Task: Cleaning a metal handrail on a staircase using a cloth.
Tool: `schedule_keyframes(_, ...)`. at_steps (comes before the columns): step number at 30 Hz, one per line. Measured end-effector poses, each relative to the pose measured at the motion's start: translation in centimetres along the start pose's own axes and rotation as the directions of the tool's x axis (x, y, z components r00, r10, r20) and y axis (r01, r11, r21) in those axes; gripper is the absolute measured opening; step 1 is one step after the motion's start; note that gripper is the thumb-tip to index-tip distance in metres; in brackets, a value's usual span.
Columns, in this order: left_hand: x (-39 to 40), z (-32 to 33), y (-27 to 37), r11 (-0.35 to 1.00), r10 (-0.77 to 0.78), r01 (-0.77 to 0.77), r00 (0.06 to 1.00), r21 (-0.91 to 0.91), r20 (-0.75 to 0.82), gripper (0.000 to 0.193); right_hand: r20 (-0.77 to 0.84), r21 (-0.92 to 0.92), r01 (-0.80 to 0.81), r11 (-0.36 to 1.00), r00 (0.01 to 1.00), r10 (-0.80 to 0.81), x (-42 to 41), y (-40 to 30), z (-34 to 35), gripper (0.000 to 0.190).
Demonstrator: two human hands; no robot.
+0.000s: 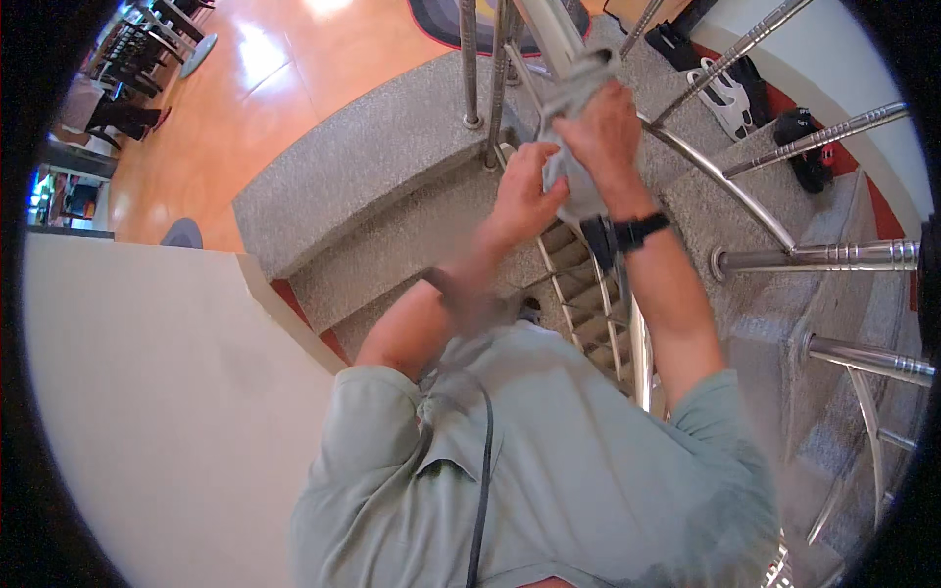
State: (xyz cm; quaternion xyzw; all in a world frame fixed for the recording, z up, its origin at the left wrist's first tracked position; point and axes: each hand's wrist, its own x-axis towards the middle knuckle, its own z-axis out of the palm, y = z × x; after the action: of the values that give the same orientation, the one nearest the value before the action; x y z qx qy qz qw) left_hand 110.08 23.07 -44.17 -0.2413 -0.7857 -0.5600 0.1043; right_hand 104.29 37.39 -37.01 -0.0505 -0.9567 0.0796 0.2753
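Note:
A grey cloth (577,187) lies over the metal handrail (548,29) of a staircase. My right hand (606,136) grips the cloth against the rail, with a black watch on the wrist. Just to its left, my left hand (529,187) has its fingers curved and apart at the cloth's left edge, its thumb near the cloth. Whether its fingertips touch the cloth is hard to tell. A dark object hangs below the cloth beside my right wrist.
Speckled stone steps (382,169) curve at the left, and steel balusters (750,198) stand around the stairwell. Shoes (724,103) sit on steps at the upper right. A pale wall (162,367) rises at lower left. A person sits far off at the upper left.

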Motion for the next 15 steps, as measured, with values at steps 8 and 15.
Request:
schedule_keyframes(8, 1.2, 2.6, -2.0, 0.672, -0.231, 0.389, 0.919, -0.631, 0.32, 0.08, -0.065, -0.058, 0.026, 0.998, 0.997, -0.029, 1.8, -1.0, 0.8, 0.072)
schedule_keyframes(15, -2.7, 7.4, -5.5, 0.568, -0.239, 0.48, 0.873, -0.669, 0.424, 0.088, 0.035, 0.045, -0.013, 0.999, 0.999, 0.012, -5.0, 2.2, -0.2, 0.087)
